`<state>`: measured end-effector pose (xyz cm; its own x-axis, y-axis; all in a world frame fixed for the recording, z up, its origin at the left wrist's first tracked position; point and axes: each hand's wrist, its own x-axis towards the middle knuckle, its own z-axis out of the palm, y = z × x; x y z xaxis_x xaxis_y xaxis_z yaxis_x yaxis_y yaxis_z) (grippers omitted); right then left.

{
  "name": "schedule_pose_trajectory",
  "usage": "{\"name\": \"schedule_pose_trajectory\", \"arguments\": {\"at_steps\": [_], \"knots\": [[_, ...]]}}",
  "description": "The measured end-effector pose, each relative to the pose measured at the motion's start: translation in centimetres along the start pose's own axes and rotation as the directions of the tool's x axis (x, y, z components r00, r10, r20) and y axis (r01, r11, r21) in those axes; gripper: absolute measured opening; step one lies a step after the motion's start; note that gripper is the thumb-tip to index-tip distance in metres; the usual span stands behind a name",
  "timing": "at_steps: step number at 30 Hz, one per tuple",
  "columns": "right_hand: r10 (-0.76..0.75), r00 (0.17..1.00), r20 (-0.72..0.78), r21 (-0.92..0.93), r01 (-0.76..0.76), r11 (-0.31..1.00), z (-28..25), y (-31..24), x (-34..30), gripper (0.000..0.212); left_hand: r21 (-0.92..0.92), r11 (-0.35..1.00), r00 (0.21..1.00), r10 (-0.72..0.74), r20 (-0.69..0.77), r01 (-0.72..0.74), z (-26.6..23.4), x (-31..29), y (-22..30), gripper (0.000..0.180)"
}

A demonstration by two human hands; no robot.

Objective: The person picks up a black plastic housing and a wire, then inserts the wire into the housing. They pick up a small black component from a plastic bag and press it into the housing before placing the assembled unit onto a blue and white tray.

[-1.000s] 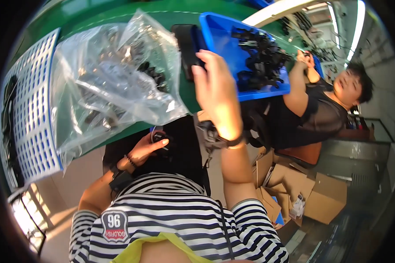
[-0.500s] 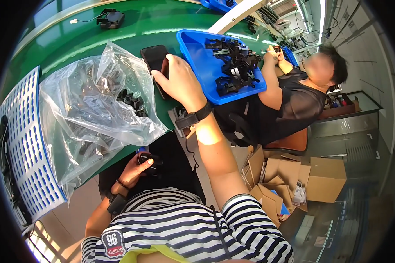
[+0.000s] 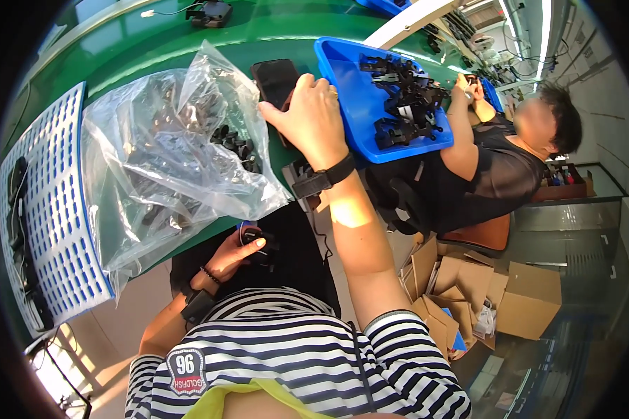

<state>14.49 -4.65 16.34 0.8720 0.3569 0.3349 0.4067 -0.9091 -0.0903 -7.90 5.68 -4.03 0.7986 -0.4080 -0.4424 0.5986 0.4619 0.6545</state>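
In my left hand (image 3: 232, 257), held low over my lap, is a black plastic part (image 3: 261, 246); its far side is hidden by my fingers. A bit of blue shows just above that hand. My right hand (image 3: 313, 115) reaches over the green table, thumb apart from the bent fingers, with nothing visible in it. Beneath its thumb side lies a dark phone (image 3: 275, 78), partly covered. Close to its right stands a blue bin (image 3: 353, 122) holding a heap of black plastic parts (image 3: 407, 98).
A clear plastic bag (image 3: 154, 150) of dark parts covers the table's left side. Beside it stands a white slotted panel (image 3: 52, 202). A black device with a cable (image 3: 208, 12) lies at the back. A co-worker (image 3: 493, 160) sits at right, behind cardboard boxes (image 3: 528, 299).
The whole view has shifted, so most things sit further right. My right hand's fingers are more bent and slightly more spread beside the phone. My left hand still holds the black part.
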Motion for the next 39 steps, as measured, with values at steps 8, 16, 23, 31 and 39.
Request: {"name": "schedule_pose_trajectory", "arguments": {"at_steps": [8,16,23,31,39], "knots": [[-0.166,0.965,-0.204,0.066,0.182,0.981,-2.7,0.0,-1.8,0.057,-0.043,0.999,0.999,0.012,0.034,-0.011,1.0,-0.7,1.3,0.041],[-0.449,0.883,-0.137,0.483,0.456,0.748,-4.7,-2.3,-4.2,0.031,0.028,0.999,1.000,0.023,-0.003,-0.023,1.2,-0.5,0.8,0.044],[-0.623,0.783,-0.002,0.672,0.462,0.579,-2.5,-3.8,-4.0,0.027,0.163,0.985,0.999,-0.051,0.004,0.049,0.8,0.2,0.6,0.048],[-0.599,0.801,-0.009,0.533,0.510,0.675,-2.7,-4.5,-4.4,0.021,0.193,0.975,0.994,-0.102,-0.050,0.110,1.3,-0.1,0.7,0.054],[-0.600,0.800,0.016,0.465,0.525,0.713,-3.1,-4.8,-4.5,0.024,0.244,0.962,0.991,-0.130,0.027,0.119,1.0,0.7,0.4,0.059]]}}
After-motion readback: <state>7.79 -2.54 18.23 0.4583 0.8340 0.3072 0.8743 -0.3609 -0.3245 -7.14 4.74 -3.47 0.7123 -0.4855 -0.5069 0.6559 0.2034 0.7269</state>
